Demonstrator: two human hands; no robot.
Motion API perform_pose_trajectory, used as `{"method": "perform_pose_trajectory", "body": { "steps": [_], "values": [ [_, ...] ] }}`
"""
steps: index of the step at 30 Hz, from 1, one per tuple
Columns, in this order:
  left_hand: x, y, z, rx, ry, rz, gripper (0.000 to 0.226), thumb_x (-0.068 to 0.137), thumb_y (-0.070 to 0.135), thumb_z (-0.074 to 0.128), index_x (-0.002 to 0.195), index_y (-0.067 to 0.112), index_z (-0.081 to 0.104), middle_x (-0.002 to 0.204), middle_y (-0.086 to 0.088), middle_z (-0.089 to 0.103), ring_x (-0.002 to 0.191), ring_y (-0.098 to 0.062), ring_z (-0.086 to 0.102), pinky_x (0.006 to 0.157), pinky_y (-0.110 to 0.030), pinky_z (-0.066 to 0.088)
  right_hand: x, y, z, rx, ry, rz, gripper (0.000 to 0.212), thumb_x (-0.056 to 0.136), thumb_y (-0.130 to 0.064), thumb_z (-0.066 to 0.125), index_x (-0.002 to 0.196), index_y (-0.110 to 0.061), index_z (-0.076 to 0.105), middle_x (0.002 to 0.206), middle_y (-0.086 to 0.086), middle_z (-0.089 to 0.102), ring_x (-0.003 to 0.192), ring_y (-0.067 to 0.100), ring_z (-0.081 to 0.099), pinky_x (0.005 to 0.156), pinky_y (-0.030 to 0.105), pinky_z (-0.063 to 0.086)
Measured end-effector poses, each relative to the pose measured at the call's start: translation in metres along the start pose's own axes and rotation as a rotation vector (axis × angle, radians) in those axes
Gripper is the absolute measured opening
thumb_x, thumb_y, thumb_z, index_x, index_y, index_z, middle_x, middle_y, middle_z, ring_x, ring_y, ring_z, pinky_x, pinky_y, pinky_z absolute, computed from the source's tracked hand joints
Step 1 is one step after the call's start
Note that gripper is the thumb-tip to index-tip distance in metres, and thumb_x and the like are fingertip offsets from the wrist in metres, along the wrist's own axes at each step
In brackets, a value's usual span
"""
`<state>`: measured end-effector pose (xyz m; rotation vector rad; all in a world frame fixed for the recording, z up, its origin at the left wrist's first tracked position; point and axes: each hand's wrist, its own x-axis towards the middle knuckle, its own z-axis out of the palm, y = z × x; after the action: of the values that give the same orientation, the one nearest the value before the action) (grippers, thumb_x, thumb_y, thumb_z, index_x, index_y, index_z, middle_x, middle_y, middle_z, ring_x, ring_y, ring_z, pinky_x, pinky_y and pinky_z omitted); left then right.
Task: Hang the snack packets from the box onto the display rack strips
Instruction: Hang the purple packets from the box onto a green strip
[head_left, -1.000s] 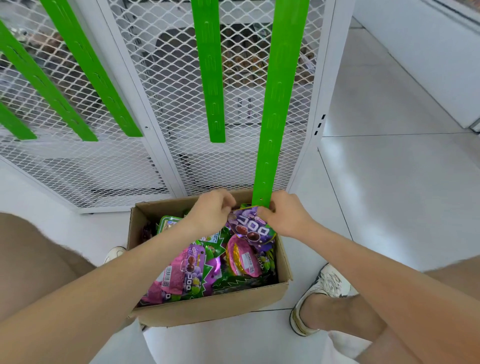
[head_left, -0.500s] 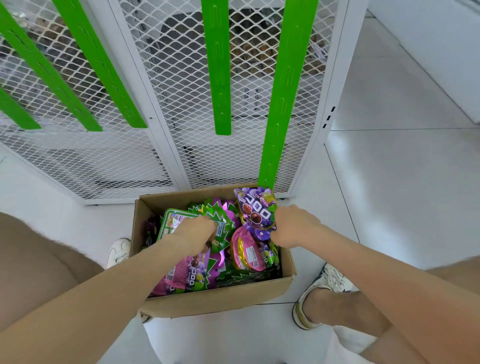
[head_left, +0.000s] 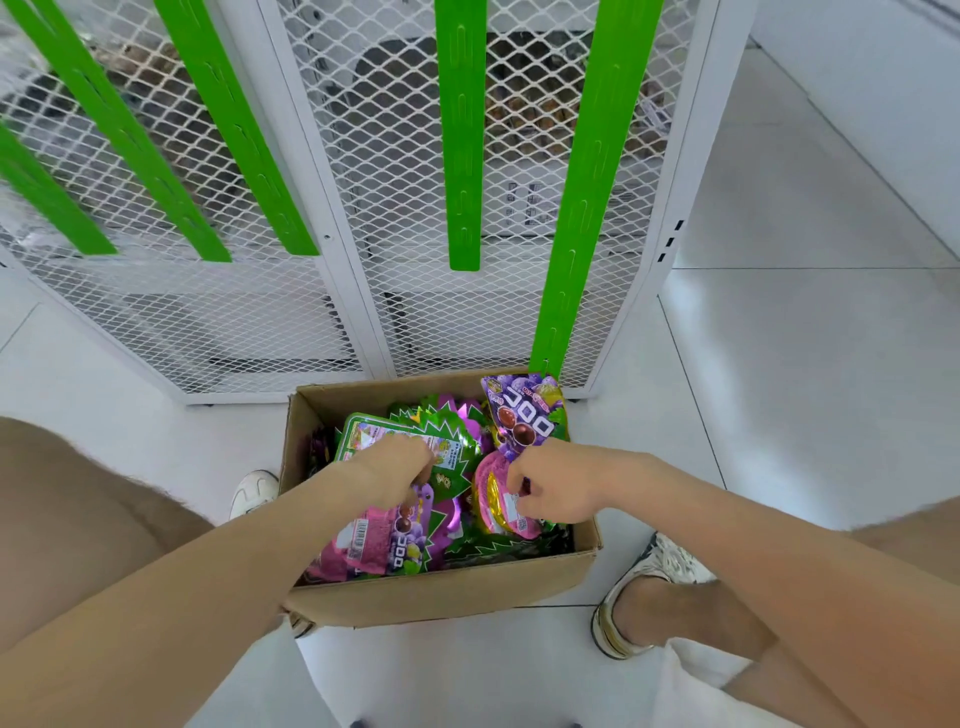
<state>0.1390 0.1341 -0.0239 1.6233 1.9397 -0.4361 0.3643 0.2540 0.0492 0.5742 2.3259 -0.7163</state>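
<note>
An open cardboard box (head_left: 441, 597) on the floor holds several snack packets in green, pink and purple. One purple packet (head_left: 524, 410) hangs at the bottom end of the rightmost green strip (head_left: 587, 208), just above the box's back corner. My left hand (head_left: 395, 467) reaches into the box over a green packet (head_left: 363, 434), its fingers curled on the top of a pink-purple packet (head_left: 384, 540). My right hand (head_left: 556, 486) is just below the hung packet, with curled fingers pinching a round pink packet (head_left: 493, 499).
A white mesh rack (head_left: 363, 182) stands behind the box with several more green strips, such as the middle strip (head_left: 462, 156). My shoes (head_left: 639, 587) and knees flank the box on the white tiled floor (head_left: 805, 389).
The purple packet now hangs from the strip on its own. My right hand let go of it and dropped to the pink packet. My left hand moved down into the box.
</note>
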Motion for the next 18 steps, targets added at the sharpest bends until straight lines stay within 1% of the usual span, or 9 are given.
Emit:
{"method": "perform_pose_trajectory", "body": {
  "steps": [2,3,5,8,12,15,16,17,18],
  "values": [
    [-0.004,-0.004,0.006,0.049,-0.038,-0.014,0.031,0.094,0.025,0.080,0.115,0.009,0.064,0.115,-0.011,0.064,0.102,-0.026,0.064,0.089,-0.039,0.057,-0.001,-0.007,0.000,-0.047,-0.007,-0.049,0.040,0.107,-0.027,0.051,0.139,-0.003,0.060,0.123,0.011,0.070,0.113,0.027,0.065,0.090,0.027,0.047],
    [-0.006,-0.004,0.010,0.090,-0.036,-0.027,0.032,0.094,0.026,0.080,0.115,0.009,0.063,0.114,-0.011,0.062,0.101,-0.027,0.065,0.089,-0.042,0.059,-0.002,-0.009,0.000,-0.057,-0.013,-0.063,0.039,0.108,-0.026,0.051,0.139,-0.004,0.060,0.111,0.007,0.071,0.102,0.024,0.065,0.084,0.025,0.045],
    [-0.007,-0.001,0.017,0.153,0.031,-0.040,0.046,0.093,0.020,0.080,0.130,0.011,0.054,0.122,-0.013,0.058,0.109,-0.031,0.064,0.087,-0.043,0.058,-0.001,-0.010,0.000,-0.059,-0.009,-0.076,0.033,0.107,-0.025,0.050,0.131,-0.004,0.063,0.094,0.004,0.067,0.088,0.024,0.062,0.079,0.031,0.049],
    [-0.007,0.003,0.017,0.123,0.072,-0.039,0.064,0.091,0.017,0.082,0.143,0.009,0.044,0.129,-0.014,0.056,0.116,-0.035,0.063,0.087,-0.045,0.056,0.000,-0.007,0.001,-0.053,0.012,-0.077,0.035,0.106,-0.026,0.051,0.129,-0.003,0.063,0.105,0.007,0.069,0.094,0.026,0.061,0.081,0.037,0.050],
    [-0.010,-0.002,0.010,0.035,0.006,-0.081,0.029,0.092,0.019,0.080,0.113,0.012,0.061,0.112,-0.009,0.067,0.099,-0.028,0.067,0.084,-0.042,0.059,-0.003,-0.009,-0.001,0.004,-0.013,-0.054,0.041,0.108,-0.025,0.050,0.145,-0.007,0.055,0.126,0.012,0.067,0.097,0.015,0.052,0.083,0.026,0.038],
    [-0.017,-0.001,-0.013,-0.097,-0.016,-0.014,0.023,0.089,0.028,0.082,0.084,0.014,0.065,0.081,0.000,0.065,0.077,-0.022,0.061,0.070,-0.035,0.051,0.001,-0.007,0.002,0.076,0.004,-0.071,0.035,0.107,-0.020,0.048,0.126,0.005,0.064,0.119,0.021,0.071,0.106,0.035,0.067,0.082,0.028,0.048],
    [-0.020,0.002,-0.023,-0.154,-0.008,0.006,0.026,0.088,0.026,0.082,0.075,0.011,0.064,0.070,0.000,0.060,0.068,-0.021,0.056,0.065,-0.034,0.047,0.003,-0.006,0.001,0.120,0.018,-0.082,0.035,0.107,-0.019,0.048,0.122,0.008,0.065,0.116,0.024,0.071,0.106,0.039,0.067,0.079,0.022,0.049],
    [-0.023,0.006,-0.035,-0.221,0.017,0.012,0.027,0.085,0.024,0.081,0.072,0.007,0.065,0.063,0.000,0.059,0.061,-0.022,0.054,0.062,-0.036,0.049,0.004,-0.007,0.000,0.176,0.047,-0.099,0.034,0.107,-0.018,0.048,0.122,0.007,0.066,0.116,0.021,0.073,0.104,0.037,0.068,0.078,0.015,0.047],
    [-0.028,0.012,-0.049,-0.297,0.050,0.011,0.023,0.083,0.022,0.079,0.074,0.005,0.068,0.061,-0.002,0.064,0.057,-0.024,0.059,0.063,-0.039,0.055,0.005,-0.010,-0.004,0.247,0.084,-0.117,0.033,0.107,-0.019,0.050,0.120,0.005,0.068,0.112,0.017,0.075,0.099,0.033,0.070,0.077,0.016,0.047]
  ]
}}
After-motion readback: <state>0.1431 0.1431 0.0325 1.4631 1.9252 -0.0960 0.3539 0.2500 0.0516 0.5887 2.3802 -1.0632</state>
